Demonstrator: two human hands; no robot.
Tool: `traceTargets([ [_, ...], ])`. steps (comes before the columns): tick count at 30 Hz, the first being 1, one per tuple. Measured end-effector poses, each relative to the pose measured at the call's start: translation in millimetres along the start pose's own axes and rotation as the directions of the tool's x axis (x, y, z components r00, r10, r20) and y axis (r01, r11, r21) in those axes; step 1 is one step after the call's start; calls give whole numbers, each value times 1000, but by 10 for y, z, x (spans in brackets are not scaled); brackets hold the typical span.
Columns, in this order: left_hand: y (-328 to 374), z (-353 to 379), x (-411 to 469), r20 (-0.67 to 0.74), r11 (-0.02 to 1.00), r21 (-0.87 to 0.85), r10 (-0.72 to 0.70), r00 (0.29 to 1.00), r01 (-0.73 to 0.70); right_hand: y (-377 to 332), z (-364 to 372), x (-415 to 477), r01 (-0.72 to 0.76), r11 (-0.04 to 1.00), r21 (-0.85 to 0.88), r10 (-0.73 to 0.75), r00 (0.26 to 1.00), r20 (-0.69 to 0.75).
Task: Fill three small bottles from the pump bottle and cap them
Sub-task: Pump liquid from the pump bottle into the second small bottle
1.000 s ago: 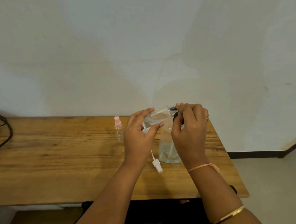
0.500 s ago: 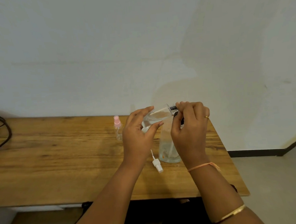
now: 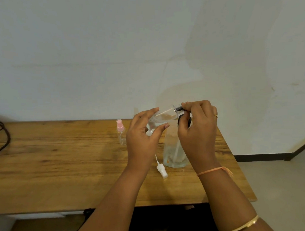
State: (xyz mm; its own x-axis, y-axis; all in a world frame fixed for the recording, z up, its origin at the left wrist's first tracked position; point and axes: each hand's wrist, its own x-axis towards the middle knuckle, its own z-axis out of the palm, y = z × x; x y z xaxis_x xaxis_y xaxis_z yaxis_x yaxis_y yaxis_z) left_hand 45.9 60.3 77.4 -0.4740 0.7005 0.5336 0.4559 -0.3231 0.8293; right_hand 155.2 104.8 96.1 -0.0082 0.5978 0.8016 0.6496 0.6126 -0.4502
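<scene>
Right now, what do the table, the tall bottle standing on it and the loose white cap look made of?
Table: wood or wood-look laminate, matte; grain shows.
Tall bottle: clear plastic or glass, can't tell which; its inner tube shows through.
White cap: opaque plastic, probably, smooth.

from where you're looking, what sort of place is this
Likely a plain room in a home or small office: a wooden table pushed against a bare white wall, a dark skirting board along a pale floor, and a dark cable at the table's left end.
</scene>
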Motion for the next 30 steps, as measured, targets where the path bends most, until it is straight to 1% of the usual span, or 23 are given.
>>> traceTargets([
  [8, -40, -15, -16, -1, 1000, 18, 10, 1000, -10, 80, 84, -88, 36, 999, -31, -37, 999, -38],
  [11, -32, -16, -4, 2, 999, 44, 12, 1000, -12, 107, 113, -106, 27, 999, -24, -27, 999, -33],
  [13, 0, -4, -15, 2, 999, 54, 4, 1000, -4, 103, 118, -110, 10, 1000, 17, -9, 999, -46],
  [17, 24, -6, -22, 17, 999, 32, -2, 1000, 2, 24, 66, -58, -68, 986, 154, 76, 996, -50],
  [21, 3, -5, 0, 13, 1000, 28, -9, 1000, 9, 2, 6, 21, -64, 994, 93, 64, 998, 5],
  [25, 9, 0, -7, 14, 999, 33, -7, 1000, 7, 5, 9, 18, -69, 996, 53, 69, 998, 2],
  [30, -47, -19, -23, 18, 999, 39, -10, 1000, 9, 66, 84, -67, 32, 999, -10, -32, 999, -15],
])
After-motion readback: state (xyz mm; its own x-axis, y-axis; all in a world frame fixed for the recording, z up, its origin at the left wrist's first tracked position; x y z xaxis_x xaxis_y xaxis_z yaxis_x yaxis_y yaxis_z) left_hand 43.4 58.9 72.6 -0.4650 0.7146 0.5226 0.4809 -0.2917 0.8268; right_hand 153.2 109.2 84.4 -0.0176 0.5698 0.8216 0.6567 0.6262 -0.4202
